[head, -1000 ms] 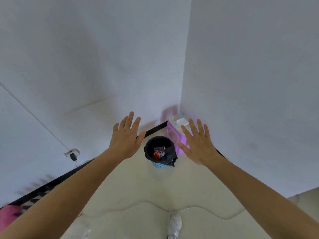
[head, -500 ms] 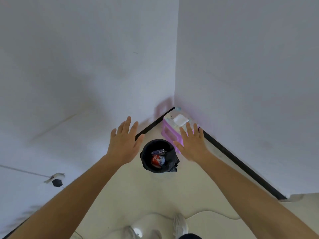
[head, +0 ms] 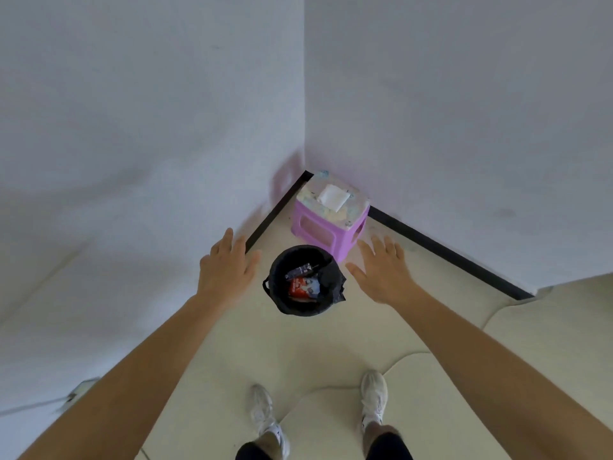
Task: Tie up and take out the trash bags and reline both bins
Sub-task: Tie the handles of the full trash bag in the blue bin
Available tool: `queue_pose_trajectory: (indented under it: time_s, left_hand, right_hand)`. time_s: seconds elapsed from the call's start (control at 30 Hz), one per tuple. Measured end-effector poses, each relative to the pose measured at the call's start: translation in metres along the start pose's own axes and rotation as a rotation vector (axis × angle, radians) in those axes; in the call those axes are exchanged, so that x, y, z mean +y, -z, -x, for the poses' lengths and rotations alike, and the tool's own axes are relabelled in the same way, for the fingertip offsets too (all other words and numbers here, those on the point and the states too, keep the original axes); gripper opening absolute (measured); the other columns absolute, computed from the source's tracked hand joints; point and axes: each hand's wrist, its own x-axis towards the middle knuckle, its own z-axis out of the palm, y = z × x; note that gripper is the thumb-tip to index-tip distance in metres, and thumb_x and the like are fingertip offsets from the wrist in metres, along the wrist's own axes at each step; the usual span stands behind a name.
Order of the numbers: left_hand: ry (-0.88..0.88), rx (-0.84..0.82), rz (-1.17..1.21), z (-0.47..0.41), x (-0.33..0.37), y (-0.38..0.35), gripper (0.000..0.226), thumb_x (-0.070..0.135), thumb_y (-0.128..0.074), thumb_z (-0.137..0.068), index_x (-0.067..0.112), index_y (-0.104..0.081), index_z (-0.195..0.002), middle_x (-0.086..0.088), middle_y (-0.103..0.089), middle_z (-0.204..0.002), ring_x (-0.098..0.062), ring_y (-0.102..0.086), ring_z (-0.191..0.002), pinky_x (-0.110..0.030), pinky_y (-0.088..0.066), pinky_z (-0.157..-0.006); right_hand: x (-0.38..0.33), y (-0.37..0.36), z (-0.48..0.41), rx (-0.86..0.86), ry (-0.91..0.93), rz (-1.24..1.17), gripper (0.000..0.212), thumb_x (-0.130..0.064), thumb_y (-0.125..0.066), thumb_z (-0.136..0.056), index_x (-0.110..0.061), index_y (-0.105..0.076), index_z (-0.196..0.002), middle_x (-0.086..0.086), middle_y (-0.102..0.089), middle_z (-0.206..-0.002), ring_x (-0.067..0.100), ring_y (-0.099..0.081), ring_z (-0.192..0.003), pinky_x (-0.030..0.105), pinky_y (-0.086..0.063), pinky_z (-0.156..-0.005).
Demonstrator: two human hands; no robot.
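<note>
A small round bin lined with a black trash bag (head: 302,305) stands on the pale floor near the room's corner. Red and dark wrappers (head: 300,287) lie inside it, and a bag handle sticks out on its left rim. My left hand (head: 225,272) hovers just left of the bin, fingers spread, holding nothing. My right hand (head: 383,273) hovers just right of it, also spread and empty. Neither hand touches the bag. Only one bin is in view.
A purple plastic stool (head: 330,220) stands in the corner right behind the bin, with a folded white item (head: 332,197) on top. White walls with a black baseboard (head: 447,252) close in on the left and the right. My two white shoes (head: 373,398) stand on the floor below.
The view has tilted down and closer to the corner, so my shoes now show. Both hands have dropped lower and spread to either side of the bin.
</note>
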Motion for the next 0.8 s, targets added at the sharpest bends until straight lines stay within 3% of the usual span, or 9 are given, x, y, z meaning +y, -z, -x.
queue_pose_trajectory:
  time_s: [0.17, 0.27, 0.37, 0.43, 0.57, 0.7, 0.8]
  left_hand:
    - [0.031, -0.053, 0.103, -0.047, -0.014, -0.120, 0.052, 0.040, -0.033, -0.104, 0.011, -0.033, -0.147, -0.014, -0.025, -0.158, -0.036, -0.031, -0.140, -0.049, -0.033, -0.107]
    - [0.055, -0.061, 0.199, -0.076, -0.026, -0.220, 0.051, 0.039, -0.032, -0.104, 0.009, -0.037, -0.145, -0.014, -0.033, -0.154, -0.032, -0.035, -0.138, -0.046, -0.034, -0.106]
    - [0.229, -0.070, 0.488, -0.100, -0.035, -0.318, 0.051, 0.040, -0.033, -0.104, 0.012, -0.037, -0.146, -0.008, -0.038, -0.152, -0.025, -0.038, -0.137, -0.034, -0.035, -0.102]
    - [0.420, -0.076, 0.715, -0.116, -0.043, -0.378, 0.045, 0.036, -0.034, -0.104, 0.014, -0.041, -0.144, -0.005, -0.042, -0.147, -0.021, -0.045, -0.124, -0.023, -0.038, -0.084]
    - [0.652, 0.004, 0.965, -0.150, -0.068, -0.481, 0.026, 0.024, -0.039, -0.101, 0.019, -0.057, -0.119, -0.001, -0.057, -0.118, -0.019, -0.047, -0.104, -0.028, -0.036, -0.084]
    - [0.741, 0.004, 1.126, -0.190, -0.087, -0.555, 0.022, 0.032, -0.036, -0.100, 0.017, -0.053, -0.103, -0.005, -0.053, -0.104, -0.026, -0.051, -0.100, -0.039, -0.046, -0.090]
    - [0.800, -0.004, 1.377, -0.216, -0.102, -0.593, 0.042, 0.046, -0.038, -0.099, 0.011, -0.050, -0.120, -0.004, -0.055, -0.119, -0.023, -0.054, -0.111, -0.047, -0.048, -0.099]
  right_hand:
    - [0.006, -0.111, -0.070, -0.054, -0.077, -0.091, 0.066, -0.055, -0.025, -0.102, -0.015, -0.022, -0.154, 0.018, -0.018, -0.162, 0.039, -0.011, -0.150, 0.052, -0.011, -0.121]
    - [0.013, -0.201, -0.114, -0.035, -0.124, -0.159, 0.063, -0.052, -0.030, -0.102, -0.013, -0.027, -0.152, 0.019, -0.029, -0.156, 0.039, -0.023, -0.145, 0.050, -0.021, -0.117]
    - [0.019, -0.294, -0.145, -0.009, -0.187, -0.303, 0.063, -0.051, -0.035, -0.102, -0.011, -0.031, -0.151, 0.017, -0.038, -0.151, 0.035, -0.034, -0.139, 0.048, -0.029, -0.112]
    - [0.023, -0.352, -0.163, -0.013, -0.257, -0.449, 0.065, -0.051, -0.038, -0.101, -0.012, -0.030, -0.152, 0.016, -0.036, -0.152, 0.036, -0.036, -0.138, 0.048, -0.031, -0.112]
    - [0.028, -0.446, -0.194, 0.010, -0.407, -0.743, 0.070, -0.053, -0.040, -0.100, -0.014, -0.023, -0.155, 0.014, -0.031, -0.156, 0.034, -0.034, -0.141, 0.045, -0.030, -0.112]
    - [0.029, -0.507, -0.228, 0.040, -0.616, -1.106, 0.082, -0.069, -0.032, -0.094, -0.019, -0.018, -0.157, 0.008, -0.026, -0.161, 0.030, -0.030, -0.145, 0.047, -0.027, -0.115]
    - [0.029, -0.542, -0.257, -0.012, -0.708, -1.495, 0.091, -0.087, -0.020, -0.082, -0.029, -0.032, -0.152, -0.004, -0.037, -0.155, 0.023, -0.034, -0.143, 0.050, -0.026, -0.115]
